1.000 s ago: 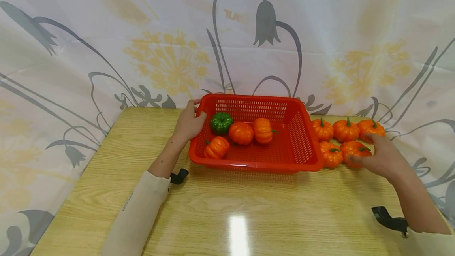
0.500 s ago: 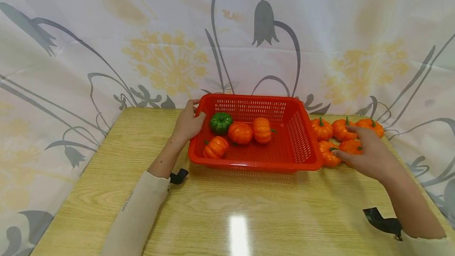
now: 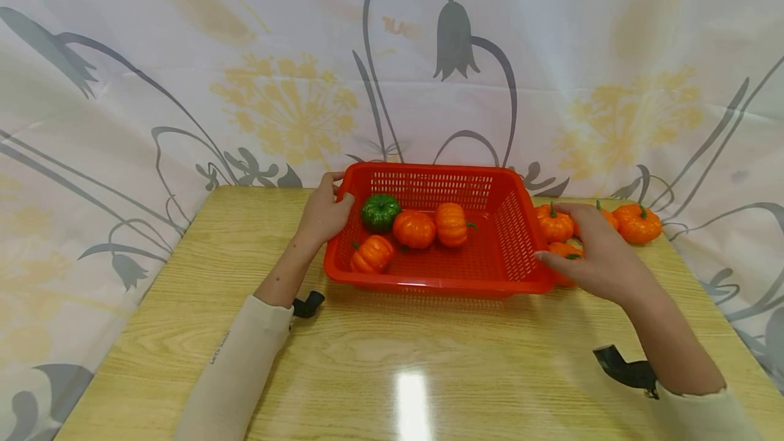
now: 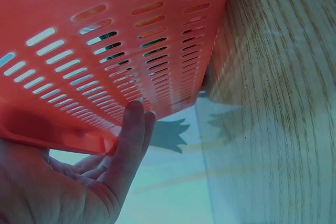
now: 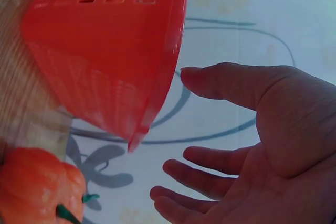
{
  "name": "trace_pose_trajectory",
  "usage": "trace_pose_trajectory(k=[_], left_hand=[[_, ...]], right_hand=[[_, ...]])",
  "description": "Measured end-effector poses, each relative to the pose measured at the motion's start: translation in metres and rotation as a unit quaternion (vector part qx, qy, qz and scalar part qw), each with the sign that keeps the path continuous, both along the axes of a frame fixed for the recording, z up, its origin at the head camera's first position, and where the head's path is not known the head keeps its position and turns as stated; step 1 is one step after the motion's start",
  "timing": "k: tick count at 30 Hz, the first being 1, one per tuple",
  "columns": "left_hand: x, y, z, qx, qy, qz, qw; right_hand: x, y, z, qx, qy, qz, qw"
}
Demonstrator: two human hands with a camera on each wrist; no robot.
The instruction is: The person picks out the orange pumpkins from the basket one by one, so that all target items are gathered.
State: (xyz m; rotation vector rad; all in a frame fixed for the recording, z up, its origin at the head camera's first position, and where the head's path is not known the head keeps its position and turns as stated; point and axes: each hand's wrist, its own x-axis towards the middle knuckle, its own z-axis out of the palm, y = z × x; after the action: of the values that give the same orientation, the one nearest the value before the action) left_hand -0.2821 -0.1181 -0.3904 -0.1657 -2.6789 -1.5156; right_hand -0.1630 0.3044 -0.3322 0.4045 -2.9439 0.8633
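Note:
A red plastic basket [image 3: 429,283] with slotted walls stands on the table. Inside it are a small green pumpkin [image 3: 380,213] and three orange ones, one of them an orange pumpkin [image 3: 452,224] with its stem pointing right. My left hand [image 3: 324,215] holds the basket's left rim, thumb over the edge and fingers outside. My right hand [image 5: 262,156] has nothing in it; its fingers are spread apart beside the basket's right rim. In the head view it hovers over several orange pumpkins [image 3: 637,224] right of the basket and partly hides them.
The wood-grain table [image 3: 367,359] extends in front of the basket. A patterned curtain [image 3: 282,33] hangs right behind the table. Each wrist carries a dark mount [image 3: 625,367].
My right hand has moved left across the loose pumpkins toward the basket's right rim, uncovering the far-right pumpkin. My left hand and the pumpkins in the basket have stayed put.

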Motion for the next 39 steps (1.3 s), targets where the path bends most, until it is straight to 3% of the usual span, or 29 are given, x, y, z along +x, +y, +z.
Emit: trace_pose_trajectory(k=[15, 19, 28, 39], left_hand=[[0.001, 0.001, 0.000, 0.007, -0.005, -0.003, 1.0000], [0.000, 0.001, 0.000, 0.008, -0.003, -0.001, 1.0000], [0.000, 0.001, 0.000, 0.007, -0.004, 0.005, 1.0000], [-0.001, 0.000, -0.001, 0.005, 0.005, 0.005, 1.0000]], right_hand=[[-0.019, -0.046, 0.003, 0.024, -0.022, 0.022, 0.9992], [-0.026, -0.059, 0.002, 0.024, -0.033, 0.028, 0.9988], [-0.051, -0.082, -0.009, 0.014, -0.013, 0.069, 0.9974], [-0.071, -0.099, -0.014, 0.038, -0.040, 0.073, 0.9958]])
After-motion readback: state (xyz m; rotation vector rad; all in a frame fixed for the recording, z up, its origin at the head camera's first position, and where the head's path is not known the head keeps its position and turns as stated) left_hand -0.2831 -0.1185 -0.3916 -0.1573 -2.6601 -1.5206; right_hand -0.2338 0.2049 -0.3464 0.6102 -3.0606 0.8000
